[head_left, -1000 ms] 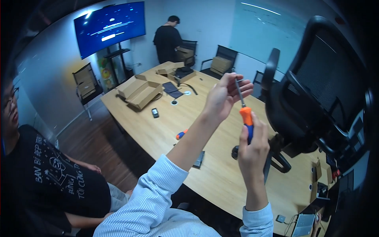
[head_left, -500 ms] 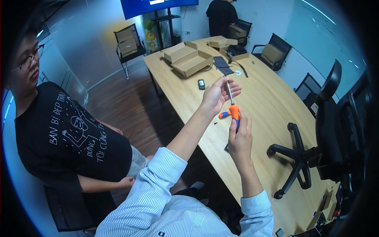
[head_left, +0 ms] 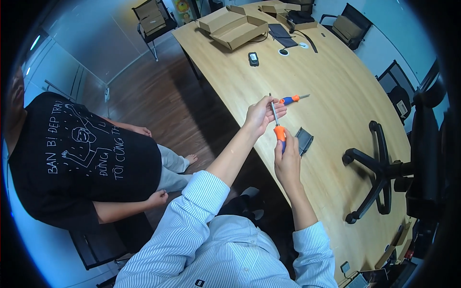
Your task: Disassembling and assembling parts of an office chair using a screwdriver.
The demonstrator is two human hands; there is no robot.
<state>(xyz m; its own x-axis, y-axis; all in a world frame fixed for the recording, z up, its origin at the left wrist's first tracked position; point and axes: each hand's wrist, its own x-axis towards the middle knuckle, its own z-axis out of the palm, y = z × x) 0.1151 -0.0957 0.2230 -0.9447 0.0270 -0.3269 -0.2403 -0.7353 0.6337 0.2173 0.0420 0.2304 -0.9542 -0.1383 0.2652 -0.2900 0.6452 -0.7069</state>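
My right hand [head_left: 289, 165] is wrapped round the orange and blue handle of a screwdriver [head_left: 280, 132], whose metal shaft points up and away. My left hand [head_left: 260, 115] is palm up at the shaft's far end, thumb against the metal and the other fingers stretched beneath it. Beyond my left fingertips, a second orange and blue screwdriver [head_left: 290, 100] lies on the table. A dark, flat, case-like item [head_left: 304, 141] rests just right of my right hand, which partly covers it.
The long wooden table [head_left: 331, 110] holds an open cardboard box [head_left: 238, 31], a small black device [head_left: 253, 59] and a dark pouch [head_left: 282, 35]. A black office chair [head_left: 384, 170] stands at right. A person in a black T-shirt [head_left: 86, 158] stands to my left.
My view has tipped downward, so the second screwdriver and dark case show more fully. Both hands stay on the screwdriver, which sits slightly lower and further left in view.
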